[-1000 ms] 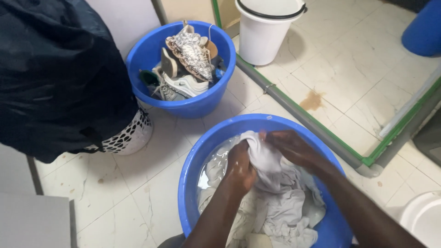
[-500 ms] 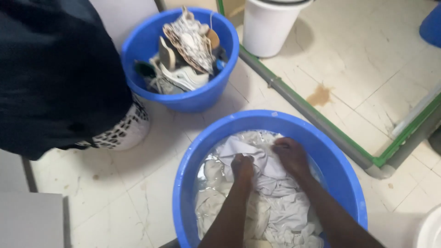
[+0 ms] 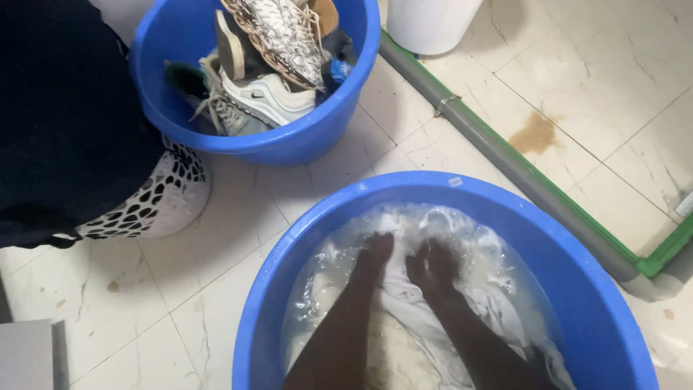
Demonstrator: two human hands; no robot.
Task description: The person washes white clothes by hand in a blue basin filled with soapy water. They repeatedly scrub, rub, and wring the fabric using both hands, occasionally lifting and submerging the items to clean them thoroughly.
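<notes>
Left hand: the left hand (image 3: 375, 253) is pushed down into the soapy water, fingers pointing away from the person; the froth hides the fingertips, so I cannot tell whether it is open or gripping.
Right hand: the right hand (image 3: 432, 266) lies just beside the left, knuckles up, fingers curled down onto the cloth; whether they clamp a fold cannot be told.
Cloth: the wet white fabric garment (image 3: 462, 318) lies under and around both hands, spreading back toward the person along the right forearm, mostly sunk in cloudy water.
Wash basin: the large round blue plastic basin (image 3: 404, 189) holds the water, the cloth and both hands; its rim curves around them on all sides.
Beyond the hands: a second round blue plastic tub (image 3: 289, 141) stands well apart, up and to the left, packed with worn grey and white sneakers (image 3: 267, 94).
Left of the hands: a white perforated plastic laundry basket (image 3: 155, 202) with a dark cloth bundle (image 3: 65, 123) heaped over it.
Right of the hands: a grey pipe with a green strip (image 3: 505, 162) runs slantwise across the pale tiled floor (image 3: 592, 87).
Far top: the base of a white plastic bucket (image 3: 429, 25) stands beyond the pipe.
</notes>
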